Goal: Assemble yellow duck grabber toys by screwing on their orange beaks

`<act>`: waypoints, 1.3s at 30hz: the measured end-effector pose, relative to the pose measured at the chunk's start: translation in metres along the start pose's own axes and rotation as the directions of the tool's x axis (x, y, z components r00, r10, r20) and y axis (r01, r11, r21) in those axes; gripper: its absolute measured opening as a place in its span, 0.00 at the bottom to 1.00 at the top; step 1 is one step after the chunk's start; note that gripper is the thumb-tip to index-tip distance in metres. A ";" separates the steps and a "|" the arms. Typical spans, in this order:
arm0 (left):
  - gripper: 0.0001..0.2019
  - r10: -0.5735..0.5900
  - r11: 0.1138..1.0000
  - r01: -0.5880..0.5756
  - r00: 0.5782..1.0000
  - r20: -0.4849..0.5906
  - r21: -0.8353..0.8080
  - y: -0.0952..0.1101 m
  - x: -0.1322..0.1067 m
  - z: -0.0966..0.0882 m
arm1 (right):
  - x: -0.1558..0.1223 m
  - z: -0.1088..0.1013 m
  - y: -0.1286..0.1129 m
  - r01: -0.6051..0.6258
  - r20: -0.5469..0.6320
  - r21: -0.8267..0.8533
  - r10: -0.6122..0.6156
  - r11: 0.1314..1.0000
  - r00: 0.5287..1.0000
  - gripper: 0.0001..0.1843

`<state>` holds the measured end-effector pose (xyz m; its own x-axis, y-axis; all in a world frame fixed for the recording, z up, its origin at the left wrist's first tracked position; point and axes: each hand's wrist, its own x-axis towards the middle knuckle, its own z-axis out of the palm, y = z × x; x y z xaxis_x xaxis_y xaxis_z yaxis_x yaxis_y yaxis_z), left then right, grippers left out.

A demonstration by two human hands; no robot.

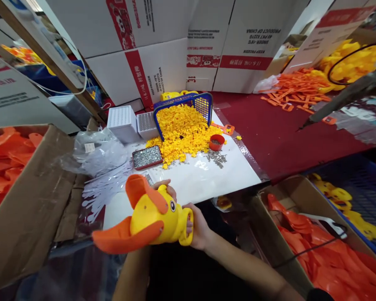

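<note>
A yellow plastic animal-head toy (147,211) with two long orange flaps and a printed eye is held over the near edge of the white work surface. My right hand (199,228) closes around the looped yellow handle at its right end. Behind the toy is my left hand (168,187), its fingers curled against the far side; most of that hand is hidden by the yellow body. Just beyond lie a red tray (147,158) of small metal screws, a pile of little yellow parts (188,142) and a red cup (217,142) beside spilled screws.
A blue basket (207,109) lies tipped, spilling yellow parts. White block trays (122,121) and a plastic bag (100,150) sit left. Cardboard boxes of orange flaps stand at left (34,200) and right (288,192). A dark tool (341,98) hangs over the red table (247,121).
</note>
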<state>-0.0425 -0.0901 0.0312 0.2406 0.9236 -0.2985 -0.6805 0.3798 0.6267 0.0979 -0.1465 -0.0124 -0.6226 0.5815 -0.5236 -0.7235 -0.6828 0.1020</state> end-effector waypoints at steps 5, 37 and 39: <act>0.11 0.116 0.981 -0.123 0.992 -0.053 -0.148 -0.013 -0.001 0.003 | 0.009 -0.009 0.026 -0.179 0.006 -0.004 0.179 0.984 0.984 0.23; 0.24 0.652 0.754 -0.132 0.274 -0.707 0.644 -0.018 -0.171 -0.147 | 0.107 0.113 0.061 0.216 0.529 -0.417 -0.043 -0.883 0.847 0.17; 0.25 0.642 0.749 -0.069 0.322 -0.696 0.659 -0.024 -0.168 -0.158 | 0.127 0.136 0.055 0.057 0.517 -0.271 -0.096 -0.961 0.851 0.20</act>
<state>-0.1754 -0.2627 -0.0474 -0.8411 0.5048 -0.1942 -0.0697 0.2549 0.9645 -0.0612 -0.0500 0.0416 -0.6147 0.7886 -0.0183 0.7408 0.5691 -0.3568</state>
